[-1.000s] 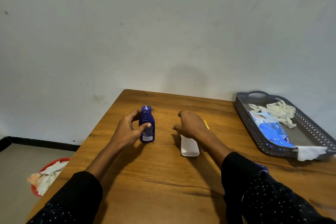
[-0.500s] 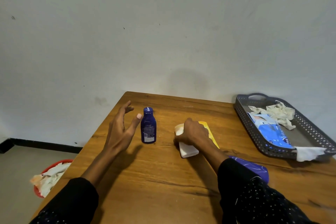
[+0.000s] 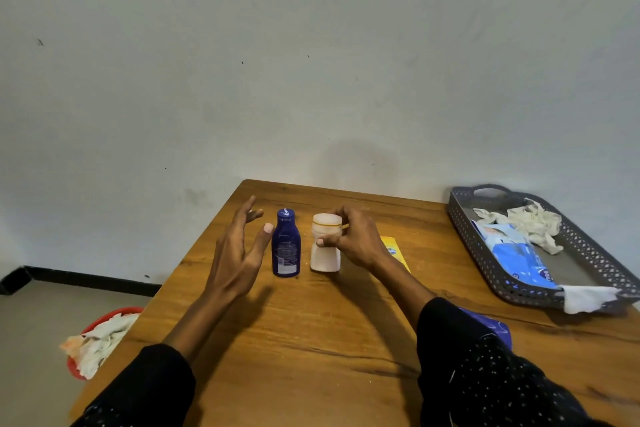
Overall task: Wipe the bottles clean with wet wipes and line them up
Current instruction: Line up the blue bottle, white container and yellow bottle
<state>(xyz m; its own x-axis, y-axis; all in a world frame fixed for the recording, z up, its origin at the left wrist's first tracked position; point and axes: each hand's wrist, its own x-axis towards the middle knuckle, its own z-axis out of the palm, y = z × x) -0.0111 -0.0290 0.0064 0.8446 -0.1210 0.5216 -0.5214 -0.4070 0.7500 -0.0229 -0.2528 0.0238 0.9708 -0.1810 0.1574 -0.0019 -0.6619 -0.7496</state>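
**Second bottle joins the row**

The blue bottle (image 3: 286, 242) stands upright on the wooden table (image 3: 311, 340), and the white bottle (image 3: 325, 242) is being set upright just beside it, which looks like the lining-up part of the job. The right hand (image 3: 353, 241) wraps the white bottle at its middle, thumb across the front, fingers curled behind. The left hand (image 3: 239, 246) is spread wide and holds nothing, its thumb near the blue bottle but apart from it, perhaps ready to steady it. A yellow tube (image 3: 394, 251) lies behind the right wrist. The wipes pack (image 3: 516, 253) sits in the grey tray (image 3: 485, 263) far right.
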